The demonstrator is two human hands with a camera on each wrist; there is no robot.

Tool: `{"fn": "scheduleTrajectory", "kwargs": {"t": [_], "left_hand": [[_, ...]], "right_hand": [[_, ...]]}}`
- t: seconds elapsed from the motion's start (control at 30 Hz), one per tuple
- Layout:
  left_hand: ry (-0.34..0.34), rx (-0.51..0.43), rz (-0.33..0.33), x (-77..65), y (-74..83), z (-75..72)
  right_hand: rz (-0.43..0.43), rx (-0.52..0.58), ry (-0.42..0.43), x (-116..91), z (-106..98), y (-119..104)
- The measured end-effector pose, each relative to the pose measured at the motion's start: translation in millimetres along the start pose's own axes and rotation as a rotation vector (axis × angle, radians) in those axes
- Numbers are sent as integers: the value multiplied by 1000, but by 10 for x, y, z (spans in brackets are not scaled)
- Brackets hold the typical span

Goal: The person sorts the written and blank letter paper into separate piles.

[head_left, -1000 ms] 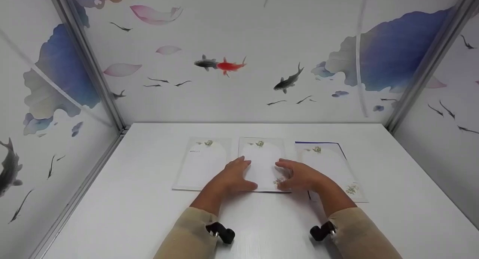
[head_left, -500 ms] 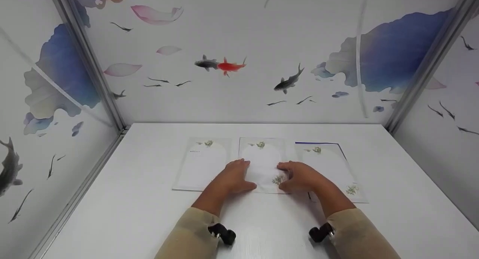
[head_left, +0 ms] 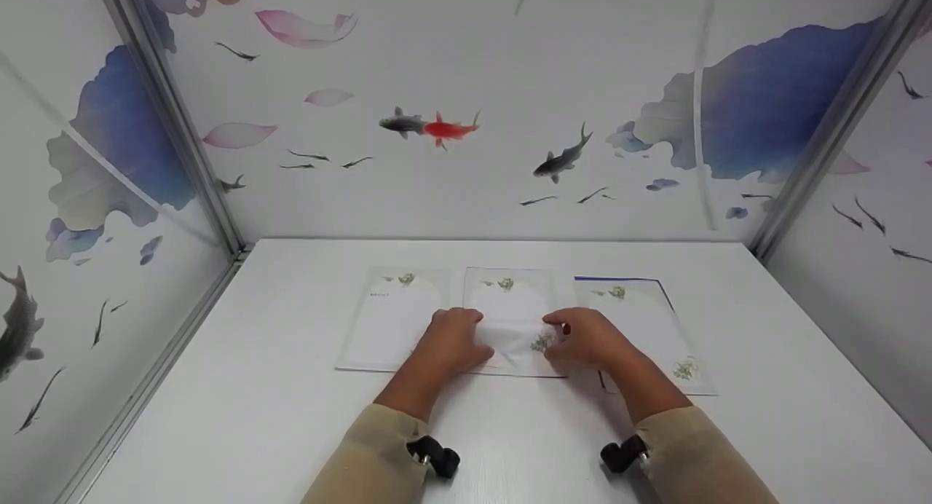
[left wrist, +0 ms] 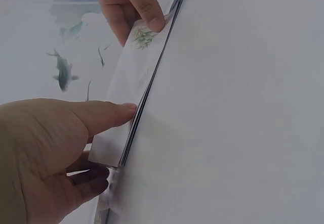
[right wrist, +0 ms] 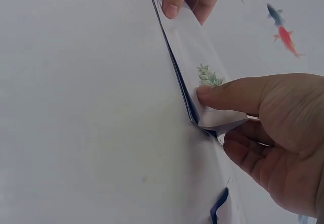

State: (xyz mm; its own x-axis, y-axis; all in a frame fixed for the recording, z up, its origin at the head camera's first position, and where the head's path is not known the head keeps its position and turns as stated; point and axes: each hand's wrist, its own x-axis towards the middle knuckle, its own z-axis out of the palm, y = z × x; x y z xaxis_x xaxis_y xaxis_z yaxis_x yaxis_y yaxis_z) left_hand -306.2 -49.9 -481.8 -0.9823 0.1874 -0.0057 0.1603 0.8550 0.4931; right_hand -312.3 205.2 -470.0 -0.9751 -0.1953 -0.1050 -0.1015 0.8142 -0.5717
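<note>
The left hand [head_left: 451,341] and right hand [head_left: 591,336] pinch the middle floral-printed paper stack [head_left: 508,307] that lies between them, each gripping a side near the closest corner, thumb on top (the surface looks creased there). Left of the left hand, another printed sheet [head_left: 389,325] rests on the tabletop [head_left: 524,438]; right of the right hand lies a blue-edged sheet [head_left: 644,329], partly covered by it.
</note>
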Motion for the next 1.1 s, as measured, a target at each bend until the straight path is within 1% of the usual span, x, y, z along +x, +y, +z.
{"fn": "scheduleTrajectory", "kwargs": {"t": [0.13, 0.3, 0.4, 0.5, 0.63, 0.7, 0.8, 0.87, 0.93, 1.0, 1.1], "left_hand": [[15, -13, -4, -16, 8, -8], [9, -31, -32, -18, 11, -12], [28, -50, -37, -6, 13, -13], [67, -89, -44, 14, 25, -20], [129, -186, -85, 40, 52, -31], [173, -250, -107, 52, 64, -38], [238, -359, -153, 62, 75, -49], [272, -421, -183, 67, 75, -52], [285, -466, -205, 66, 76, -53], [287, -487, -212, 66, 77, -51], [273, -489, -220, 64, 83, -48]], "right_hand": [[5, 7, 5, 26, 2, 9], [41, 2, 12, 47, 14, -7], [58, 34, 35, 54, 16, -5], [114, 136, 74, 58, 9, -4], [215, 343, 135, 61, -13, -20], [245, 442, 165, 60, -29, -37], [252, 565, 198, 60, -49, -59], [254, 620, 209, 61, -52, -71], [255, 662, 214, 60, -47, -78], [260, 698, 216, 56, -39, -82], [274, 730, 212, 49, -34, -77]]}}
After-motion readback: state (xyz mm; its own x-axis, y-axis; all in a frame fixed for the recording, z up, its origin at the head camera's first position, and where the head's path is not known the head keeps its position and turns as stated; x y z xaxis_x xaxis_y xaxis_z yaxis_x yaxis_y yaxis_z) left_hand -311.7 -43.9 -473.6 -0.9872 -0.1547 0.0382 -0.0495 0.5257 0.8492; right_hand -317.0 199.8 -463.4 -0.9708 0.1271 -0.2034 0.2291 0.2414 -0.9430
